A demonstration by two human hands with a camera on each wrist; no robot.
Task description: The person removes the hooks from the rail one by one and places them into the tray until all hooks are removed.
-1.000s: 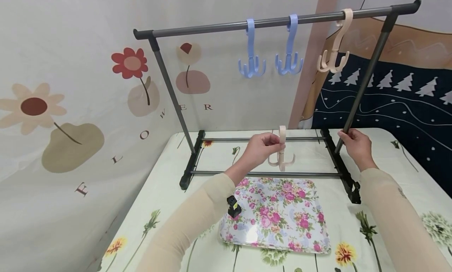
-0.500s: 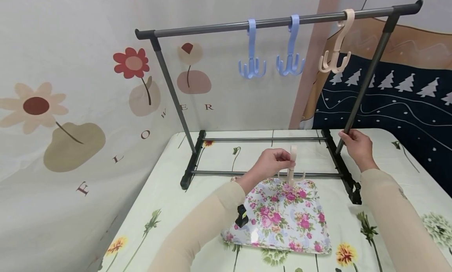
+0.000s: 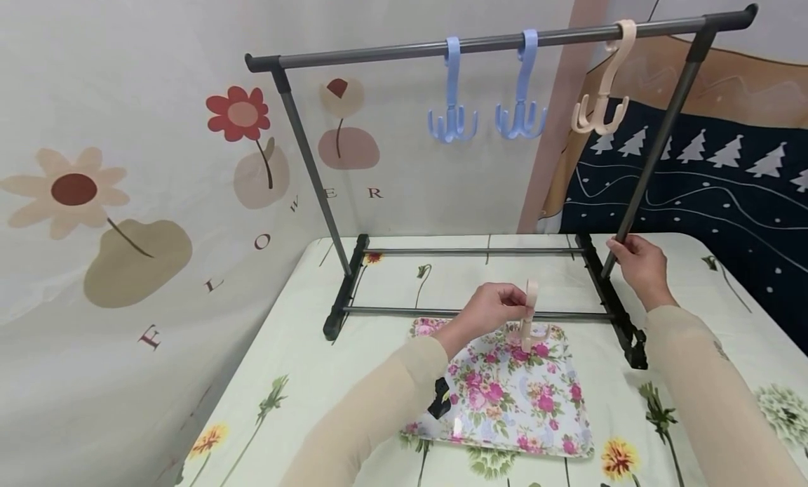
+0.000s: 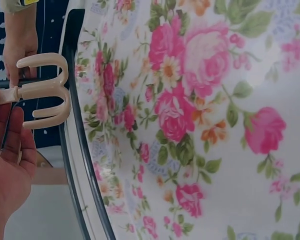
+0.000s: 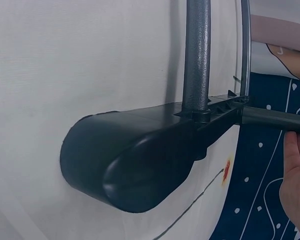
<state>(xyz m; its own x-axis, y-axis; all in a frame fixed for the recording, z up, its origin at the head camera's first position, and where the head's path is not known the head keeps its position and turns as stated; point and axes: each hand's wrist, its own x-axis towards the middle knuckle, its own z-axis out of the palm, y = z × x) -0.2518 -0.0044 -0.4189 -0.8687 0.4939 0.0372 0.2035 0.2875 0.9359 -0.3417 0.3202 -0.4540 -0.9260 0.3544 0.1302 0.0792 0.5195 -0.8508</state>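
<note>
My left hand (image 3: 491, 309) pinches the stem of a cream multi-prong hanging hook (image 3: 527, 336), held over the far part of a floral tray (image 3: 499, 410). In the left wrist view the prongs of the hook (image 4: 50, 90) point toward the floral surface, with the left hand (image 4: 12, 175) at its stem. My right hand (image 3: 640, 266) holds the lower part of the right upright (image 3: 650, 157) of a dark metal rack, thumb and fingers at the tube. The right wrist view catches part of the right hand (image 5: 296, 185) by this tube.
Two blue hooks (image 3: 452, 94) and a second cream hook (image 3: 606, 80) hang from the rack's top bar (image 3: 379, 54). Black feet (image 3: 346, 288) joined by two low bars stand on the flower-print tablecloth (image 3: 271, 431). Behind is a printed curtain (image 3: 416, 185).
My left hand has brought the cream hook down and toward me, to the right, from above the low bars to over the floral tray. My right hand keeps its hold on the upright.
</note>
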